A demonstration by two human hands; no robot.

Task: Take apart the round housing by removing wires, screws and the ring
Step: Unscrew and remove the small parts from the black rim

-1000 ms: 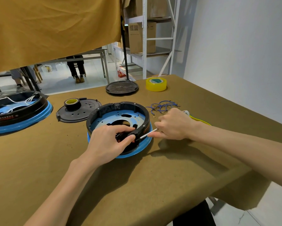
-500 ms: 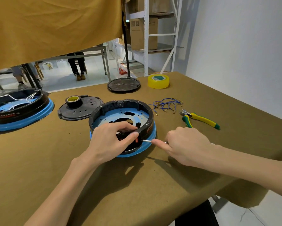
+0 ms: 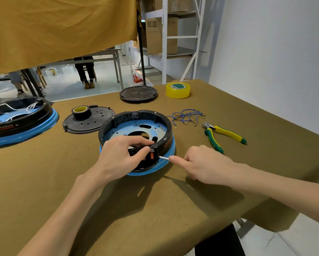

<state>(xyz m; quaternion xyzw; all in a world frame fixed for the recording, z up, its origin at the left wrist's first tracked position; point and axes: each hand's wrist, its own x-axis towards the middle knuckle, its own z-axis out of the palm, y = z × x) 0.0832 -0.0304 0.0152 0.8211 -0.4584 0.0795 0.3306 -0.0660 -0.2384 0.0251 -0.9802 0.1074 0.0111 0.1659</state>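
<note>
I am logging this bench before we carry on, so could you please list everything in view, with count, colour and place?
round housing: 1, black ring on blue base, table centre
second housing: 1, black and blue, white wires inside, far left
perforated cover: 1, black, left of centre
tape roll: 1, black with yellow core, on that cover
round disc: 1, black, table back
yellow tape: 1, back right
loose wires: a bundle, blue, right of housing
pliers: 1, yellow-green handles, right
screwdriver: 1, metal shaft, at housing side
left hand: grips housing rim
right hand: holds screwdriver
</note>
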